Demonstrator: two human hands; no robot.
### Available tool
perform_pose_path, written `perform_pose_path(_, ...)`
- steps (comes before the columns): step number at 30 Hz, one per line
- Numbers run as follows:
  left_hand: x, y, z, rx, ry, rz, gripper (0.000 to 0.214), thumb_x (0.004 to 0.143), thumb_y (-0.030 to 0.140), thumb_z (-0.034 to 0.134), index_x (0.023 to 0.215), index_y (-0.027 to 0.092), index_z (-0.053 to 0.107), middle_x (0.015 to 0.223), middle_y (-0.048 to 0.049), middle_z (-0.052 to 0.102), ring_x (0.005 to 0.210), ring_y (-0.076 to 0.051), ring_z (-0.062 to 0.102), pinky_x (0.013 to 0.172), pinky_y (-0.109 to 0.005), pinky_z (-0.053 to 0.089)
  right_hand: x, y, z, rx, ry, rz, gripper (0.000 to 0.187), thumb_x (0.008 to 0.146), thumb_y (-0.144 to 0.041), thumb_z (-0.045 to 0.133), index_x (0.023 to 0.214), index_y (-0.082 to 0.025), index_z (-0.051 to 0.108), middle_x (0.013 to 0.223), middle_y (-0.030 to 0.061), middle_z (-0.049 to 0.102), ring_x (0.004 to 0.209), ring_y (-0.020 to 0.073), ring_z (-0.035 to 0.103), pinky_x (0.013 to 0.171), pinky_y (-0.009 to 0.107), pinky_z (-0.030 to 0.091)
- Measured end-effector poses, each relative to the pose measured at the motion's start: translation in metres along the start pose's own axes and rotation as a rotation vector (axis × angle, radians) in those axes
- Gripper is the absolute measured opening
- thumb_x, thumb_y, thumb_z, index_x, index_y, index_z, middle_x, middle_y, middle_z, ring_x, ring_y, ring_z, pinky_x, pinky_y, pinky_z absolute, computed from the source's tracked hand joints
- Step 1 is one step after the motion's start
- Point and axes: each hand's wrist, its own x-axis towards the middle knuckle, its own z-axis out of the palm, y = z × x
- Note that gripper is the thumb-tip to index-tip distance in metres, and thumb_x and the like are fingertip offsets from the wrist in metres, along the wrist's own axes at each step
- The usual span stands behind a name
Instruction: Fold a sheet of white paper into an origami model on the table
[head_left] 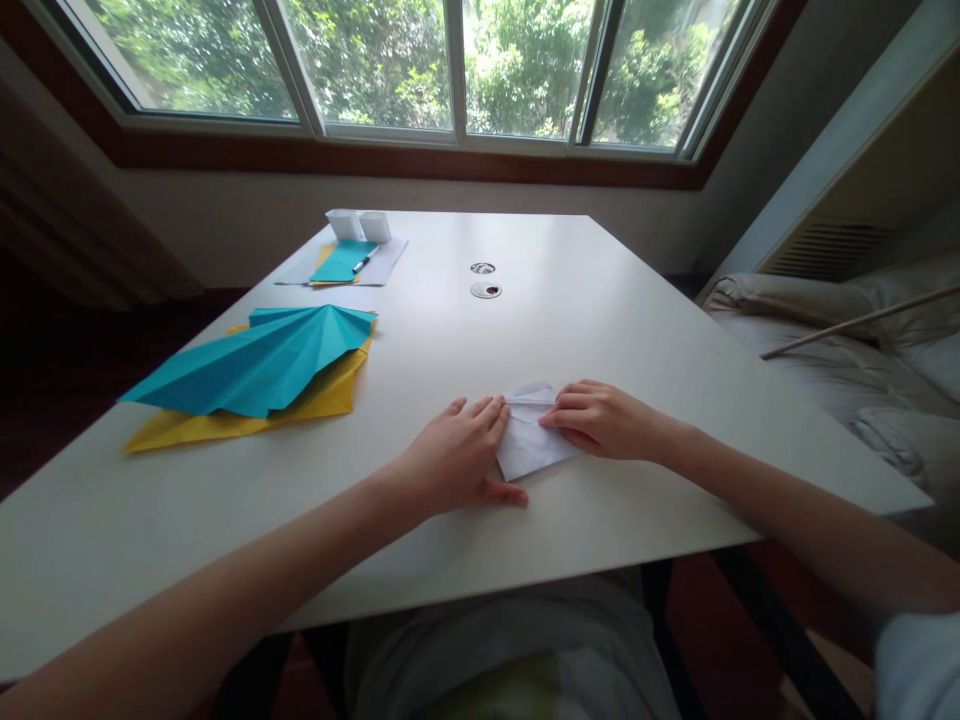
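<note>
The white folded paper (pixel 529 440) lies flat right between your hands, near the table edge at your body, so from your left hand (pixel 457 455) it sits to the right and from your right hand (pixel 596 420) to the left; neither is nearer, as both touch it. What matters most is the narrow folded ridge close to its far edge, which runs side to side, from the fingertips of one hand to those of the other, roughly square to your line of sight. The paper's own long axis you can't settle, because your fingers hide parts of the outline. Your left hand is spread, fingers together on the paper's left side, thumb held apart toward you; your right has its fingers bent over the right side, and whether they pinch it you cannot tell. The white table (pixel 637 330) is smooth and bare around your hands. Off to the left, a pleated teal paper (pixel 277 365) lies over a yellow paper (pixel 330 395), well apart from your left hand; farther back, a marker (pixel 365 260) rests on a flat teal sheet (pixel 337 262). Beyond the table is a wide window (pixel 375 70), with a pale sofa (pixel 787 330) on your right
</note>
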Motion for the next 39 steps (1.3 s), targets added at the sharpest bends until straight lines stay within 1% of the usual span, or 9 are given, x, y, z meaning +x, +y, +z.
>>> perform_pose_path(3,0.001,0.0,0.0,-0.012,-0.001,-0.016,0.098,0.069,0.079,0.038,0.133,0.004,0.037,0.138,-0.0207,0.034,0.126,-0.031,0.035,0.101,-0.043,0.028,0.004,-0.004,0.003,-0.002,0.009,0.065,0.023,0.091,-0.019,0.042,0.101,-0.017,0.062,0.084,0.0066,0.06,0.08,0.017,0.053,0.078,0.03,0.043)
perform_pose_path(6,-0.001,0.0,0.001,-0.021,0.004,-0.029,0.098,0.07,0.078,0.038,0.134,0.005,0.034,0.138,-0.0197,0.034,0.127,-0.031,0.034,0.101,-0.045,0.03,0.011,-0.008,0.009,-0.069,0.005,0.099,0.03,0.093,-0.019,0.038,0.117,-0.014,0.055,0.085,0.008,0.059,0.08,0.0181,0.052,0.078,0.031,0.044)
perform_pose_path(8,-0.003,0.001,0.001,-0.025,0.01,-0.03,0.096,0.071,0.077,0.038,0.135,0.005,0.033,0.139,-0.019,0.034,0.127,-0.031,0.033,0.1,-0.045,0.031,0.016,-0.01,0.012,-0.112,-0.031,0.105,0.036,0.092,-0.018,0.038,0.126,-0.012,0.048,0.087,0.0094,0.058,0.08,0.0189,0.052,0.078,0.032,0.043)
perform_pose_path(12,-0.005,0.002,0.002,-0.024,0.025,-0.044,0.095,0.072,0.077,0.037,0.136,0.007,0.032,0.139,-0.0185,0.034,0.127,-0.032,0.033,0.098,-0.045,0.033,0.022,-0.013,0.01,-0.152,-0.109,0.132,0.038,0.091,-0.018,0.04,0.128,-0.013,0.046,0.09,0.0106,0.056,0.082,0.0198,0.051,0.076,0.033,0.041)
perform_pose_path(17,-0.006,0.003,0.002,-0.006,0.024,-0.074,0.095,0.071,0.078,0.036,0.136,0.009,0.033,0.139,-0.0188,0.034,0.125,-0.036,0.034,0.098,-0.047,0.032,0.022,-0.016,0.005,-0.2,-0.144,0.179,0.034,0.091,-0.021,0.04,0.123,-0.016,0.05,0.093,0.0101,0.058,0.085,0.0207,0.05,0.073,0.032,0.037)
perform_pose_path(25,-0.005,0.008,-0.003,0.024,-0.037,-0.15,0.095,0.067,0.078,0.041,0.136,0.012,0.036,0.138,-0.021,0.034,0.124,-0.038,0.035,0.098,-0.048,0.032,0.019,-0.018,-0.001,-0.217,-0.116,0.217,0.028,0.094,-0.027,0.038,0.112,-0.021,0.058,0.089,0.0069,0.061,0.084,0.0194,0.05,0.07,0.031,0.031)
perform_pose_path(30,-0.008,0.009,-0.003,0.035,-0.016,-0.202,0.097,0.066,0.08,0.041,0.137,0.014,0.034,0.134,-0.0264,0.037,0.122,-0.04,0.036,0.096,-0.051,0.031,0.012,-0.018,-0.009,-0.178,-0.123,0.295,0.026,0.091,-0.034,0.044,0.101,-0.021,0.064,0.087,0.0053,0.063,0.081,0.0184,0.053,0.068,0.03,0.032)
perform_pose_path(35,-0.009,0.008,0.0,0.027,0.016,-0.194,0.096,0.066,0.081,0.037,0.136,0.015,0.036,0.134,-0.0259,0.038,0.121,-0.041,0.038,0.095,-0.051,0.032,0.006,-0.021,-0.013,-0.184,-0.119,0.41,0.027,0.087,-0.039,0.05,0.091,-0.018,0.067,0.081,0.0055,0.065,0.078,0.0189,0.056,0.065,0.029,0.034)
perform_pose_path(39,-0.01,0.008,0.0,0.034,0.026,-0.195,0.095,0.067,0.08,0.038,0.136,0.015,0.038,0.133,-0.0255,0.039,0.121,-0.041,0.038,0.096,-0.053,0.03,0.007,-0.027,-0.015,-0.205,-0.126,0.451,0.026,0.086,-0.039,0.051,0.087,-0.018,0.067,0.078,0.0059,0.066,0.078,0.0203,0.057,0.063,0.029,0.035)
